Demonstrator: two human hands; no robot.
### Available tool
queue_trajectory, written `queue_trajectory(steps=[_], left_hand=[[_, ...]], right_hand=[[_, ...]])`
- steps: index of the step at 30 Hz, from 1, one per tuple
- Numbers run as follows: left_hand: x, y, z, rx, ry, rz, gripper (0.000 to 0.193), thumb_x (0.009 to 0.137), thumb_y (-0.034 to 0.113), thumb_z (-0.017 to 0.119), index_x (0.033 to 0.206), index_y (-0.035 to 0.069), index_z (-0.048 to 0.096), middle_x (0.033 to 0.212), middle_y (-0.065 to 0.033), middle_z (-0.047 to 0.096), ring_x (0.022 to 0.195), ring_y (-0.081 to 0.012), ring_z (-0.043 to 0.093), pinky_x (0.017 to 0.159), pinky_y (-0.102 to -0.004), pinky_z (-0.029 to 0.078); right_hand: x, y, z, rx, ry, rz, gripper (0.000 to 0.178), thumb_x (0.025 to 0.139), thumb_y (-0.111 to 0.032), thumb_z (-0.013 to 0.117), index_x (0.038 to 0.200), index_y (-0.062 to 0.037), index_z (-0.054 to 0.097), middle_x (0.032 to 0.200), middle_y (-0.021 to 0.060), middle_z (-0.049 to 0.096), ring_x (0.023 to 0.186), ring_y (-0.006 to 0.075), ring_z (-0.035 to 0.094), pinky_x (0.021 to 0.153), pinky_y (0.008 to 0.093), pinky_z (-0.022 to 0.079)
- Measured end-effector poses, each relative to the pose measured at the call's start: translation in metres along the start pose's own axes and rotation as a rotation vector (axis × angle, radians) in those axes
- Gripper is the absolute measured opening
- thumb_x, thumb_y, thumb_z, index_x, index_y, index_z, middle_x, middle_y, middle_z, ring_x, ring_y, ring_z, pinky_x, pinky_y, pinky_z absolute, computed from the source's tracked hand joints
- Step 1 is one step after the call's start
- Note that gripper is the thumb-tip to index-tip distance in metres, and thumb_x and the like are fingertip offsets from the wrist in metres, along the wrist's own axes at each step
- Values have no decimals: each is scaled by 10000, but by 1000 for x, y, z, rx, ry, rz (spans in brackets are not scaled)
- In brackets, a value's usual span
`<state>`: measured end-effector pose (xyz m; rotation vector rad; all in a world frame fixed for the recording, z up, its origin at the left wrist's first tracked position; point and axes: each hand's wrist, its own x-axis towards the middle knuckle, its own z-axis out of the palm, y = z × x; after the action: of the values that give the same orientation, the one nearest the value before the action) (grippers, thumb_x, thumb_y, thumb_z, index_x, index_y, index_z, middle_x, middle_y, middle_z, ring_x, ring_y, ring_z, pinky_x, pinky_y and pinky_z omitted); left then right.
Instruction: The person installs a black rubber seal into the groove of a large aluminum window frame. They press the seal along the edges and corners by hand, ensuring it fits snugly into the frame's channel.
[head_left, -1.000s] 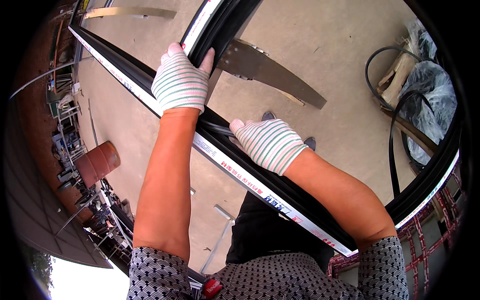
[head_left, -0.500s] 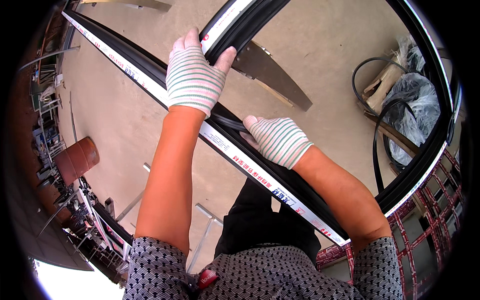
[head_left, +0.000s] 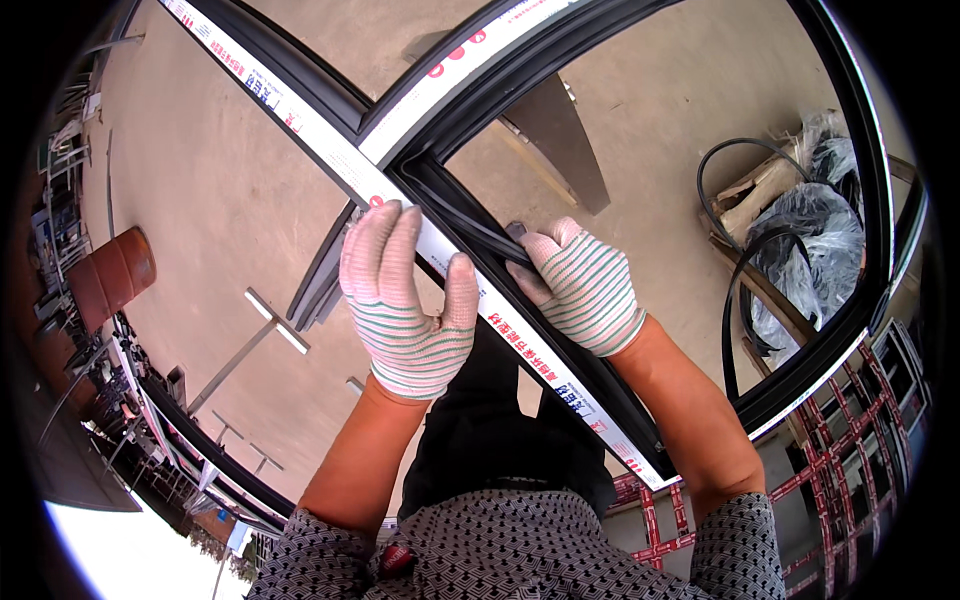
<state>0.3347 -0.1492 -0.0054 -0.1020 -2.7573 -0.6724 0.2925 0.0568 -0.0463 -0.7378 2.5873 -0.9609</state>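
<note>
A black window frame (head_left: 520, 345) with white printed protective film lies in front of me, its bars meeting at a joint. My left hand (head_left: 412, 310), in a striped knit glove, is open with fingers stretched out, over the frame's near bar just below that joint. My right hand (head_left: 590, 285), gloved alike, pinches a black rubber sealing strip (head_left: 468, 228) along the bar's inner edge. The strip runs up from these fingers to the inner corner by the joint. A small dark tip shows at the right fingertips; I cannot make out what it is.
A rusty drum (head_left: 112, 278) stands on the floor at left. Clear plastic wrapping (head_left: 810, 240) and wood pieces lie beyond the frame at right, with a loose black strip (head_left: 745, 290) looping past. A rack wrapped in red printed film (head_left: 830, 470) is at lower right.
My left hand has come off the crossbar at the joint and drawn back toward me, its fingers straightening. The frame shows lower in view, and my right hand still holds the strip.
</note>
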Motion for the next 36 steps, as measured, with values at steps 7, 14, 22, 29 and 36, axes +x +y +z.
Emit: queue_trajectory(steps=[7, 14, 22, 29, 36], left_hand=[[44, 4, 4, -23, -521, 313, 344, 904, 292, 686, 1150, 62, 756, 1137, -119, 753, 1168, -306, 691, 1189, -538, 391], [76, 3, -3, -38, -772, 327, 346, 843, 245, 722, 1120, 39, 746, 1042, -134, 742, 1010, -329, 707, 1127, -512, 467], [66, 4, 10, -71, -554, 289, 188, 689, 175, 679, 850, 80, 700, 838, -110, 647, 825, -342, 655, 940, -488, 525], [66, 6, 12, 1, -555, 282, 150, 645, 174, 673, 772, 95, 684, 786, -96, 616, 800, -326, 635, 893, -460, 524], [63, 5, 12, -6, -513, 280, 145, 634, 179, 674, 752, 96, 683, 781, -91, 611, 801, -322, 629, 861, -457, 516]], right_hand=[[-1, 4, 2, 80, 39, -33, 264, 839, -184, 795, 1062, -79, 701, 1019, 112, 672, 856, 301, 708, 744, 390, 594], [4, -8, -8, 215, 73, 29, 249, 816, -113, 814, 1042, -48, 733, 975, 146, 669, 844, 343, 706, 761, 398, 590], [-2, -8, -4, 282, 105, 82, 272, 818, -119, 826, 1068, -68, 735, 976, 149, 684, 848, 339, 690, 770, 398, 580], [-4, -8, -2, 404, 12, 143, 379, 799, -169, 858, 1141, -62, 736, 958, 164, 684, 848, 342, 695, 769, 415, 576], [-13, 15, -31, 683, -350, 143, 360, 947, -237, 800, 1244, -50, 718, 1010, 113, 670, 860, 204, 694, 771, 335, 574]])
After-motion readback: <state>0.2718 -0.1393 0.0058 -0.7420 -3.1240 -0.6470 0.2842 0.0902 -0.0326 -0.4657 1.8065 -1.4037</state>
